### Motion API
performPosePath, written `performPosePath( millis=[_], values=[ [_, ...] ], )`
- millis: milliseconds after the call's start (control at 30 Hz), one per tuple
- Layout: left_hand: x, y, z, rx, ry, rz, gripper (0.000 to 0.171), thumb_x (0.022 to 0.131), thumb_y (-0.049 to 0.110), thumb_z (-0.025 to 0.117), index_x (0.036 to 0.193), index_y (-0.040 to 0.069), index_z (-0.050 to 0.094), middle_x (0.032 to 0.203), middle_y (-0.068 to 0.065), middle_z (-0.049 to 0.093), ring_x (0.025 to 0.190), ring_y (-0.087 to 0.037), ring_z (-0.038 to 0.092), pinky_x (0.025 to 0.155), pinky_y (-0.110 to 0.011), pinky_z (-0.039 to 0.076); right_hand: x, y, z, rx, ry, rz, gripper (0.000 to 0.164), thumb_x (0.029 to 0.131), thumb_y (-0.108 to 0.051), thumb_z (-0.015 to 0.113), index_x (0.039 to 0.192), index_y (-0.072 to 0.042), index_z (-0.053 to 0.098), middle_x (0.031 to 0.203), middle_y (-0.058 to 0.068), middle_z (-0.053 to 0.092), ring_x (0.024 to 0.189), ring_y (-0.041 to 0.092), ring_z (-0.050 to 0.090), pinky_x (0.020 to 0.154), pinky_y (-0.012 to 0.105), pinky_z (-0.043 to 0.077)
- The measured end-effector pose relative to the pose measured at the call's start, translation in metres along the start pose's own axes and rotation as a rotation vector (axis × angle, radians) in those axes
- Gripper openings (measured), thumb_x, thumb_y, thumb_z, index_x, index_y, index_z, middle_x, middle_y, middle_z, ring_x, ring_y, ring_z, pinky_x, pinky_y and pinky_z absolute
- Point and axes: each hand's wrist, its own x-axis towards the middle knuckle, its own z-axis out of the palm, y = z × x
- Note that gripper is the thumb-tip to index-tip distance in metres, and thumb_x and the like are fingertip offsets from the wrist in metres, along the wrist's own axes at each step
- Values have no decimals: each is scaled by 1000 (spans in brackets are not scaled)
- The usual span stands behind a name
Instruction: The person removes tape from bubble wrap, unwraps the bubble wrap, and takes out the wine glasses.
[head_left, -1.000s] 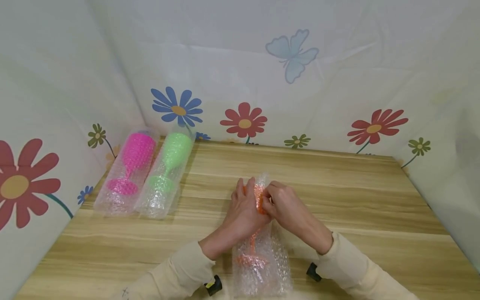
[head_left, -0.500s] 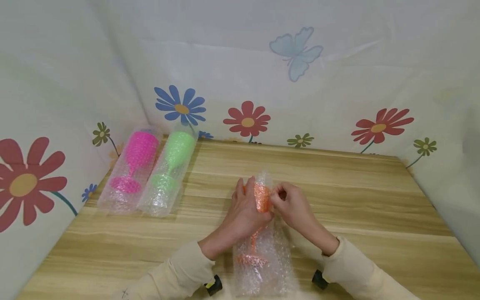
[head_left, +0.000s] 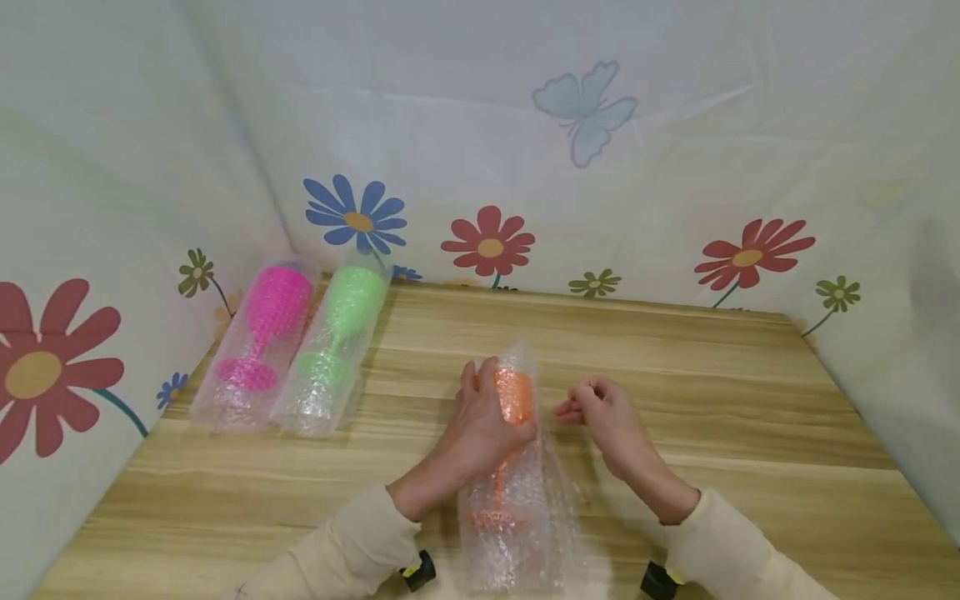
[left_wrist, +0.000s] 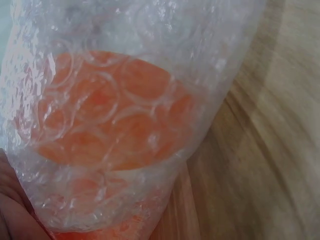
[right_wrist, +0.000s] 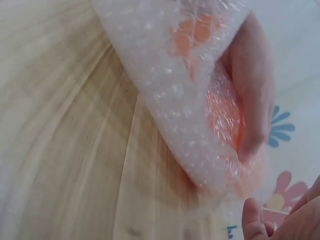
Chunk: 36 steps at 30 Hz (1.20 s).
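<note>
An orange goblet lies inside bubble wrap at the table's front middle, its bowl away from me and its round foot toward me. My left hand grips the wrapped bowl from the left, thumb across its near side. To the right of the bundle, my right hand is held apart from it, thumb and fingertips drawn together. The right wrist view shows a small thin clear strip between that hand's thumb and fingers; it looks like tape. A loose flap of wrap spreads along the bundle's right side.
A pink goblet and a green goblet, each in bubble wrap, lie side by side at the back left of the wooden table. A flowered cloth hangs behind and at both sides.
My right hand has drawn away to the right from the wrapped orange goblet, its fingers leaving the wrap. My left hand keeps its grip, and the bundle has turned slightly.
</note>
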Motion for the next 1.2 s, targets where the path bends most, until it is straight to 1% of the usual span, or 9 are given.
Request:
performPosePath(
  millis=[200, 367, 467, 600, 733, 833, 933, 1033, 1200],
  values=[
    [0, -1, 1, -4, 3, 0, 106, 78, 26, 84, 161, 9, 21, 166, -22, 12, 140, -40, 39, 100, -53, 48, -1, 6, -12, 129, -19, 77, 25, 104, -6, 37, 112, 12, 51, 90, 12, 65, 79, 14, 67, 78, 27, 58],
    [0, -1, 2, -7, 1, -5, 106, 78, 25, 84, 161, 9, 21, 166, -22, 11, 141, -41, 37, 102, -53, 47, 0, 8, -26, 167, -2, 78, 29, 105, -6, 32, 113, 15, 49, 87, 11, 63, 79, 16, 67, 78, 29, 58],
    [-1, -1, 2, -9, 2, -16, 106, 78, 25, 84, 161, 10, 20, 167, -22, 11, 142, -41, 37, 101, -53, 47, 0, 9, -35, 167, 29, 79, 27, 104, -7, 32, 109, 12, 50, 83, 8, 60, 75, 15, 65, 72, 27, 57],
    [-2, -1, 1, -11, 4, -23, 106, 78, 25, 84, 161, 11, 20, 167, -21, 10, 143, -40, 36, 100, -54, 48, -8, 9, -40, 74, 4, 124, 26, 107, -16, 38, 98, 4, 52, 81, 5, 57, 70, 15, 58, 63, 27, 52],
    [-1, -1, 1, -14, -4, -20, 106, 79, 26, 83, 162, 12, 19, 167, -21, 9, 144, -40, 36, 101, -54, 47, -21, 11, -37, -126, -124, 156, 29, 107, -26, 48, 99, 1, 55, 85, 7, 62, 74, 18, 60, 64, 31, 49],
    [0, -2, 0, -9, -6, -22, 107, 79, 27, 84, 162, 12, 18, 167, -21, 11, 141, -39, 38, 102, -54, 47, -26, 11, -30, -310, -249, 117, 30, 104, -30, 59, 100, 0, 60, 86, 7, 67, 74, 18, 60, 63, 31, 48],
    [1, -3, -2, 6, -3, -29, 108, 79, 28, 84, 162, 12, 17, 167, -20, 13, 139, -38, 41, 102, -53, 47, -23, 9, -21, -439, -326, 35, 32, 100, -34, 66, 90, -3, 65, 77, 3, 67, 66, 14, 54, 56, 27, 42],
    [1, -4, -4, 27, 1, -32, 110, 78, 30, 84, 163, 11, 17, 167, -20, 13, 140, -39, 40, 103, -54, 46, -18, 9, -13, -470, -359, -8, 37, 99, -36, 68, 77, -6, 67, 63, -1, 60, 56, 11, 46, 48, 25, 34],
    [0, -5, -7, 99, 2, -34, 116, 76, 39, 85, 164, 11, 15, 169, -21, 8, 151, -41, 22, 116, -57, 32, -10, 12, -7, -451, -399, -5, 40, 100, -34, 67, 71, -6, 72, 58, -3, 57, 53, 9, 43, 48, 24, 33]
  ],
)
